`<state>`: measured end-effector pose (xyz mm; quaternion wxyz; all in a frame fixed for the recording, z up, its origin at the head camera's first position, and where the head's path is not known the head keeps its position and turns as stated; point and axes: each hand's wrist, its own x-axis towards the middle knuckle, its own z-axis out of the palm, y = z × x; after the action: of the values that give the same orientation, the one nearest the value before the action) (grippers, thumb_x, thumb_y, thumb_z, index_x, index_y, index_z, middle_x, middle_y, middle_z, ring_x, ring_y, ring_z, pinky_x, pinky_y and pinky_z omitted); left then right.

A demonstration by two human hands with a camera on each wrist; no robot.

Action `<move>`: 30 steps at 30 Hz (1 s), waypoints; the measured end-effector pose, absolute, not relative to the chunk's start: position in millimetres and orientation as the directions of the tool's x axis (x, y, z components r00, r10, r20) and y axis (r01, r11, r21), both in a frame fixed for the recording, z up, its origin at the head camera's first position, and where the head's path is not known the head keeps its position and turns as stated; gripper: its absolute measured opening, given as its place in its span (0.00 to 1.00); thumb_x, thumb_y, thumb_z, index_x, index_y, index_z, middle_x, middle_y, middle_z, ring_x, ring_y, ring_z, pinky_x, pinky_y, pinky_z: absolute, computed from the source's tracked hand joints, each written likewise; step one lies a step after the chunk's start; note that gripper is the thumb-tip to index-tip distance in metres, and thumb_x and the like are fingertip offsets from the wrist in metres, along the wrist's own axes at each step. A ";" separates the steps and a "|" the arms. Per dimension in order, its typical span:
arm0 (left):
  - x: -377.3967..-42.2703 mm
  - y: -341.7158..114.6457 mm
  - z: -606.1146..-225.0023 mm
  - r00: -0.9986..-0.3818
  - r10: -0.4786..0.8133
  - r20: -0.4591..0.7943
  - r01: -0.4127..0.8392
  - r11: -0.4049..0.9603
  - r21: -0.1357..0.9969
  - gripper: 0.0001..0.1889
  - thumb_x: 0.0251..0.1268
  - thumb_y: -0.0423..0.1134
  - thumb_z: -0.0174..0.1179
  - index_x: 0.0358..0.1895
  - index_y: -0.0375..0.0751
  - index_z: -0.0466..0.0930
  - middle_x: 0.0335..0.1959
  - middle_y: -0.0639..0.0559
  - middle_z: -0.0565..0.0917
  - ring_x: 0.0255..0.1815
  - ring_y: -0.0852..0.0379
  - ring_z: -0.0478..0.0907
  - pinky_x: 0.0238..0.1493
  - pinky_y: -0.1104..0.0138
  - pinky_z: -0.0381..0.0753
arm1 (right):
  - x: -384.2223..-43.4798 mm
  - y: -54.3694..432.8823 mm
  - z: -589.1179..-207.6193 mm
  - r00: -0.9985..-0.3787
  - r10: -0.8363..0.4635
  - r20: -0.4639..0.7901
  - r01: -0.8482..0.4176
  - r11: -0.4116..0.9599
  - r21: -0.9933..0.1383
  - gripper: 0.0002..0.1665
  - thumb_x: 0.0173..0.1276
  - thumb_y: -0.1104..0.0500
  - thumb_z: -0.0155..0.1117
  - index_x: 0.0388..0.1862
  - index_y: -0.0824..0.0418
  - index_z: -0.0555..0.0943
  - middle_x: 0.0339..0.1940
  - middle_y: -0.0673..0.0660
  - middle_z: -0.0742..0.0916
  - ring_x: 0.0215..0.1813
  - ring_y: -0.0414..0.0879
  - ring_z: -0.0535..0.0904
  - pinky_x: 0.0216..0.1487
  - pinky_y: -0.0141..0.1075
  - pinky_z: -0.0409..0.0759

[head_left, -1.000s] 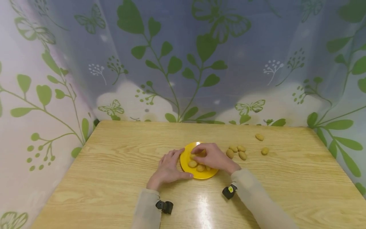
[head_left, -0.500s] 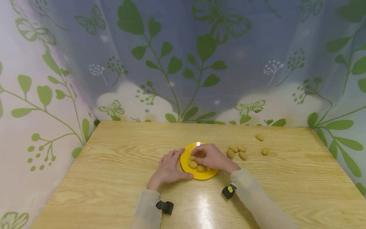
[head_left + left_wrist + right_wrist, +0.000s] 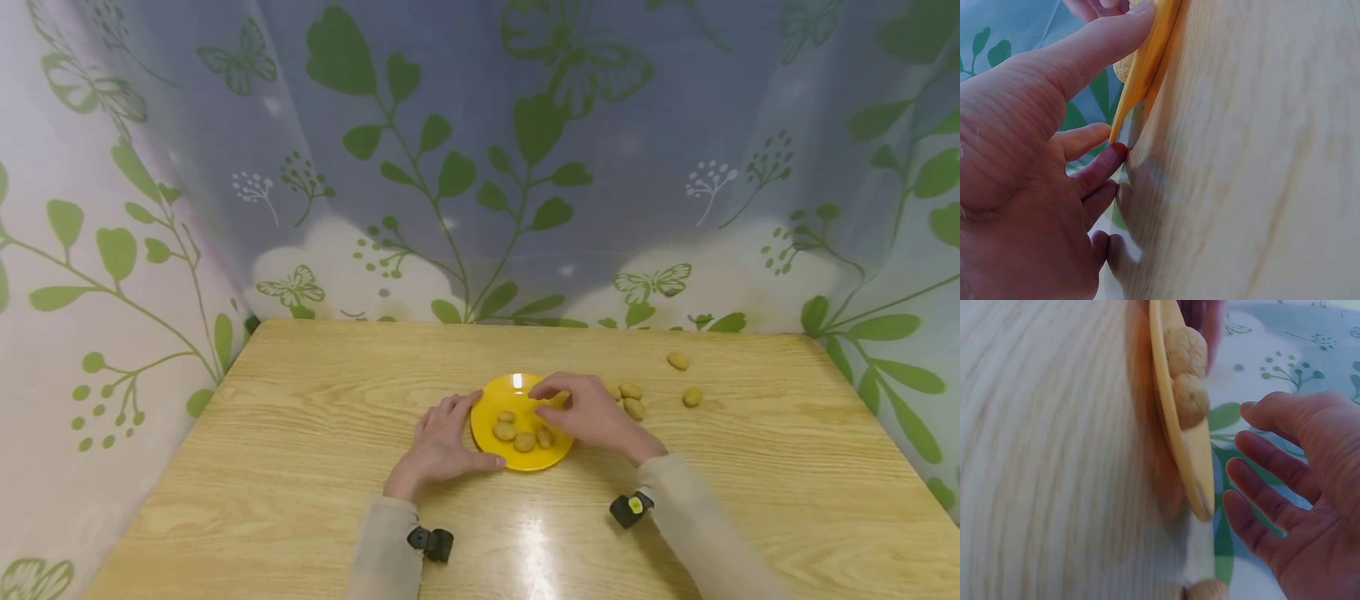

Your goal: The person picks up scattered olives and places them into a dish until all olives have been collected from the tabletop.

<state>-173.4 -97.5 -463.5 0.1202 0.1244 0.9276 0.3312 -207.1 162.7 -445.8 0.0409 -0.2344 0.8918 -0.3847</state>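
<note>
Several tan, wrinkled oval walnuts [image 3: 504, 432] lie on the yellow plate [image 3: 487, 402] in the head view. My left hand [image 3: 439, 443] holds the plate's left side, its thumb over the near rim and its index fingertip at the upper left rim. From the left wrist view, the thumb [image 3: 1100, 47] lies along the plate's edge. My right hand [image 3: 588, 412] hovers over the plate's right rim, fingers loosely bent around nothing. A gap shows between its fingertips [image 3: 1235, 465] and the plate in the right wrist view.
More walnuts [image 3: 633, 408] lie on the wooden table [image 3: 315, 467] right of the plate, partly behind my right hand. Two single ones, a far walnut [image 3: 678, 361] and a nearer walnut [image 3: 692, 397], sit farther right. A leaf-print curtain [image 3: 450, 167] stands behind the table.
My right hand has let go of a walnut on the plate and moved right, its fingers parting. The left hand and the plate have stayed in place.
</note>
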 end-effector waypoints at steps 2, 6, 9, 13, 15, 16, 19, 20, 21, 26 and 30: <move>-173.5 -97.9 -463.8 -0.941 0.308 -0.142 0.148 0.748 0.647 0.55 0.51 0.59 0.76 0.81 0.51 0.56 0.79 0.38 0.61 0.80 0.32 0.55 0.81 0.36 0.47 | -205.1 169.0 -443.3 -0.887 -0.441 0.138 -0.401 0.584 -0.706 0.12 0.70 0.59 0.69 0.51 0.54 0.88 0.50 0.50 0.90 0.53 0.49 0.85 0.49 0.40 0.84; -174.0 -98.3 -463.9 -0.940 0.309 -0.143 0.147 0.746 0.649 0.55 0.51 0.59 0.76 0.81 0.51 0.56 0.79 0.39 0.61 0.80 0.33 0.55 0.81 0.36 0.47 | -201.1 181.7 -439.7 -0.892 -0.416 0.173 -0.407 0.578 -0.708 0.12 0.69 0.60 0.70 0.51 0.56 0.88 0.51 0.53 0.90 0.54 0.52 0.85 0.46 0.36 0.84; -174.4 -98.4 -463.8 -0.940 0.309 -0.141 0.148 0.748 0.647 0.55 0.51 0.59 0.76 0.81 0.51 0.56 0.79 0.39 0.61 0.80 0.34 0.54 0.81 0.37 0.47 | -198.3 190.6 -437.7 -0.902 -0.391 0.183 -0.399 0.591 -0.701 0.13 0.69 0.60 0.70 0.52 0.57 0.88 0.51 0.54 0.90 0.53 0.52 0.86 0.47 0.37 0.85; -174.2 -98.0 -463.3 -0.940 0.311 -0.143 0.148 0.745 0.650 0.55 0.51 0.59 0.76 0.82 0.51 0.56 0.79 0.39 0.61 0.81 0.34 0.54 0.81 0.37 0.46 | -194.3 202.8 -437.3 -0.912 -0.356 0.203 -0.395 0.631 -0.668 0.13 0.69 0.60 0.70 0.52 0.56 0.88 0.51 0.53 0.91 0.53 0.51 0.86 0.48 0.41 0.86; -174.0 -97.7 -463.4 -0.939 0.311 -0.145 0.146 0.745 0.651 0.55 0.51 0.59 0.76 0.82 0.51 0.56 0.79 0.39 0.61 0.81 0.34 0.54 0.81 0.37 0.45 | -192.2 208.9 -437.1 -0.914 -0.344 0.215 -0.396 0.641 -0.658 0.13 0.69 0.60 0.71 0.52 0.56 0.88 0.51 0.53 0.90 0.53 0.52 0.85 0.48 0.42 0.86; -174.0 -97.5 -463.4 -0.939 0.312 -0.145 0.147 0.745 0.650 0.55 0.51 0.59 0.76 0.82 0.51 0.56 0.79 0.39 0.61 0.80 0.34 0.54 0.81 0.37 0.46 | -191.2 212.3 -437.2 -0.915 -0.338 0.222 -0.397 0.647 -0.651 0.13 0.69 0.61 0.71 0.52 0.56 0.88 0.51 0.52 0.90 0.53 0.52 0.85 0.47 0.42 0.86; -174.3 -97.2 -463.6 -0.939 0.312 -0.142 0.150 0.747 0.648 0.55 0.51 0.59 0.76 0.81 0.51 0.56 0.79 0.39 0.62 0.80 0.34 0.55 0.81 0.37 0.46 | -189.0 222.1 -436.5 -0.914 -0.323 0.246 -0.403 0.650 -0.644 0.13 0.68 0.62 0.71 0.51 0.57 0.88 0.50 0.55 0.90 0.52 0.54 0.86 0.46 0.43 0.87; -174.5 -97.0 -463.6 -0.940 0.312 -0.140 0.152 0.747 0.647 0.55 0.51 0.59 0.76 0.81 0.51 0.56 0.79 0.39 0.62 0.80 0.34 0.55 0.81 0.37 0.46 | -188.5 225.1 -436.6 -0.913 -0.318 0.256 -0.406 0.652 -0.641 0.13 0.68 0.62 0.71 0.51 0.57 0.88 0.50 0.55 0.91 0.51 0.55 0.86 0.45 0.44 0.87; -174.5 -97.0 -463.6 -0.940 0.312 -0.138 0.153 0.747 0.648 0.55 0.51 0.59 0.76 0.81 0.51 0.56 0.79 0.39 0.62 0.79 0.34 0.56 0.81 0.37 0.47 | -188.2 228.3 -437.2 -0.914 -0.311 0.262 -0.406 0.657 -0.635 0.12 0.68 0.62 0.71 0.51 0.57 0.88 0.49 0.55 0.91 0.50 0.55 0.86 0.45 0.44 0.87; -174.0 -97.4 -464.0 -0.940 0.313 -0.138 0.150 0.740 0.655 0.55 0.51 0.59 0.76 0.81 0.51 0.56 0.79 0.39 0.61 0.81 0.34 0.54 0.82 0.37 0.45 | -185.4 244.6 -441.5 -0.924 -0.280 0.259 -0.381 0.695 -0.609 0.13 0.67 0.60 0.73 0.50 0.59 0.88 0.48 0.57 0.90 0.50 0.55 0.85 0.43 0.40 0.87; -172.9 -98.3 -463.3 -0.939 0.315 -0.140 0.148 0.735 0.661 0.55 0.51 0.58 0.76 0.81 0.50 0.57 0.79 0.38 0.60 0.81 0.34 0.53 0.81 0.36 0.45 | -182.4 257.7 -445.8 -0.935 -0.262 0.239 -0.354 0.724 -0.591 0.14 0.67 0.60 0.73 0.50 0.61 0.87 0.50 0.59 0.90 0.52 0.58 0.85 0.44 0.44 0.88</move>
<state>-172.9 -98.3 -463.3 0.1223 0.1254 0.9234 0.3415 -182.4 257.7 -445.8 -0.0696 -0.1663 0.9259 -0.3318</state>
